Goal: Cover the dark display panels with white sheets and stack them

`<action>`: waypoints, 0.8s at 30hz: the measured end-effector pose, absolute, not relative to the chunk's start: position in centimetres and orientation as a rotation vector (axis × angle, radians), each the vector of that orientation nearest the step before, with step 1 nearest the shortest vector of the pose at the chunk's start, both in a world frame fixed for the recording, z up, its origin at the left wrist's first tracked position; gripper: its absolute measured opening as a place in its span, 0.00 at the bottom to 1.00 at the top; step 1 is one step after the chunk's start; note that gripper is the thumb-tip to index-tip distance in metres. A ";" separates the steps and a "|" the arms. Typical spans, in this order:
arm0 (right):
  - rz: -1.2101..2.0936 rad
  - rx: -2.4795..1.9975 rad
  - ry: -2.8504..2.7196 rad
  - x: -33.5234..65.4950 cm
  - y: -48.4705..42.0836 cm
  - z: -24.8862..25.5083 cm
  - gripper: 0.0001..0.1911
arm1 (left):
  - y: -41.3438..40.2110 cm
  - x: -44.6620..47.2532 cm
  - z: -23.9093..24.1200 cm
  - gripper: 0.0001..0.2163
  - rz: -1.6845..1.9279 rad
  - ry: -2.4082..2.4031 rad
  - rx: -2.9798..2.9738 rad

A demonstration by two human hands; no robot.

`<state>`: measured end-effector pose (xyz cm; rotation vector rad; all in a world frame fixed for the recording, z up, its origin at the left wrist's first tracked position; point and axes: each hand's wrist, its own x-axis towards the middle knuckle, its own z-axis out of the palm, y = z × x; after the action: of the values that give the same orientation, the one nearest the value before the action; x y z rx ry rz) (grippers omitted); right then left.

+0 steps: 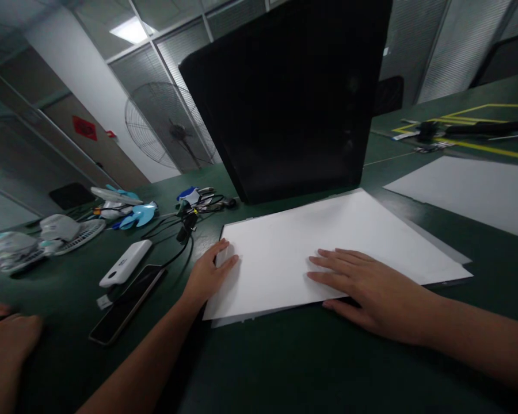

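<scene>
Hidden: the near edge of the white sheet is covered by the right hand; what lies beneath the sheet is hard to make out.
Sheet: laid flat on the green table, before a dark panel.
Left hand: fingers loosely open, resting on the sheet's left edge.
Right hand: laid flat, fingers spread.
Cut off: another hand, bottom left.

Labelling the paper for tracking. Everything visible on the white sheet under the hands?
The sheet is plain white, blank, paper-like, lying flat on the green table, with a thin edge of another layer showing beneath. Left hand touches its left edge; right hand lies flat on its near edge. The black panel stands behind it.
</scene>
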<state>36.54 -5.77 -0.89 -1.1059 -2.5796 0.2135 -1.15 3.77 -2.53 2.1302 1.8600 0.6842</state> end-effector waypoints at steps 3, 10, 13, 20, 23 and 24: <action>0.202 -1.120 -2.608 36.5 -5.7 -1.2 0.26 | 3.6 -1.0 -2.3 0.31 0.674 1.865 2.100; 0.282 -1.160 -2.597 37.4 -4.7 -0.2 0.28 | 3.5 -1.0 -2.0 0.35 0.598 1.844 2.129; 0.066 -1.431 -2.424 41.5 -2.0 -0.5 0.30 | 3.7 -1.2 -2.3 0.32 0.635 1.845 2.139; -0.438 -1.959 -1.901 57.6 3.2 -3.7 0.44 | 4.0 -1.5 -2.9 0.30 0.675 1.803 2.174; -0.366 -2.114 -1.873 61.1 3.3 -3.9 0.46 | 4.1 -1.6 -3.1 0.30 0.679 1.796 2.186; -0.354 -2.135 -1.886 61.4 3.1 -3.6 0.46 | 4.1 -1.6 -3.1 0.30 0.686 1.796 2.189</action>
<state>61.39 3.15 -3.60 -2.1354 -1.8856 -0.3538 -1.59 4.11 -3.10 2.1886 1.7962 0.6857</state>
